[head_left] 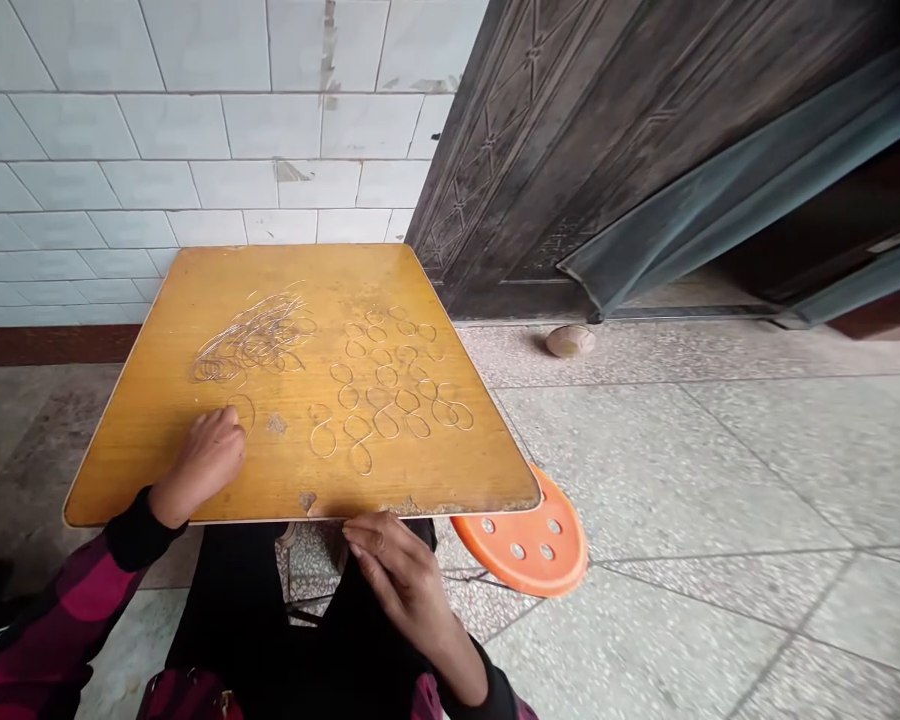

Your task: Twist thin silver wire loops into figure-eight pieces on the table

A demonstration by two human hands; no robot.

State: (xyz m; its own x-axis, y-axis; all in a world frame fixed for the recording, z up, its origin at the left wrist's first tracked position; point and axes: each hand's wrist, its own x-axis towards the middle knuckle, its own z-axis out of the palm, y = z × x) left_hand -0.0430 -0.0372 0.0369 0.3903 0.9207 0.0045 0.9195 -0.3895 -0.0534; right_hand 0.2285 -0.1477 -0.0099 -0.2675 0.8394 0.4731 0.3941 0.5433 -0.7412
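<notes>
1. The left hand point(208, 462) lies curled and narrow at seven o'clock on the varnished yellow wooden tabletop point(450, 470), just beside a thin wire loop point(241, 411); any grip cannot be told.
2. The right hand point(394, 583) sits at six o'clock, its bent fingers point(364, 538) at the chipped near edge; any grip cannot be told.
3. Shiny figure-eight wire loops point(386, 390) lie flat at three o'clock.
4. A tangled wire heap point(247, 340) lies at ten o'clock.
</notes>
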